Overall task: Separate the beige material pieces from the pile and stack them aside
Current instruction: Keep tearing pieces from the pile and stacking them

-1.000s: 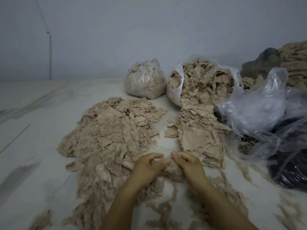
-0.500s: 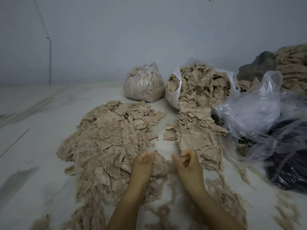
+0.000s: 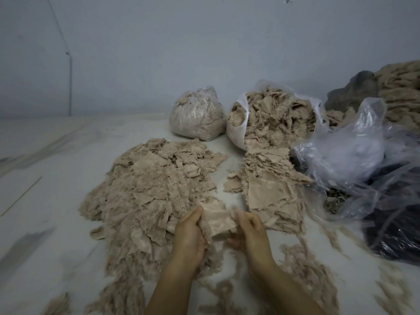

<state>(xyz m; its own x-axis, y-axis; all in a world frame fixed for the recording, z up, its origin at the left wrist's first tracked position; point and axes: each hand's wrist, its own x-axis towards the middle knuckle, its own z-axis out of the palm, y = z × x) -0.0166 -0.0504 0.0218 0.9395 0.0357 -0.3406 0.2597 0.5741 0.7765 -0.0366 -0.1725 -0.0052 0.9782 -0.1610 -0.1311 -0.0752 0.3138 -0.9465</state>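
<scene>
A big loose pile of frayed beige material [image 3: 147,192] spreads over the white floor on the left. To its right lies a flatter stack of beige pieces [image 3: 270,189]. Between them, near me, both hands hold one flat beige piece [image 3: 217,220]. My left hand [image 3: 189,233] grips its left edge with curled fingers. My right hand [image 3: 250,228] pinches its right edge; that hand is a little blurred. Fluffy fibre hangs from the piece under my hands.
A tied clear bag of beige scraps [image 3: 196,117] and an open bag spilling beige pieces [image 3: 270,117] stand at the back. Crumpled clear plastic [image 3: 345,155] and a dark bag [image 3: 395,223] lie right. Loose fibre strands [image 3: 304,264] litter the floor near me.
My hands were apart, fingers curled at the pile's edge. Now they have lifted one flat beige piece between them and hold it by both edges.
</scene>
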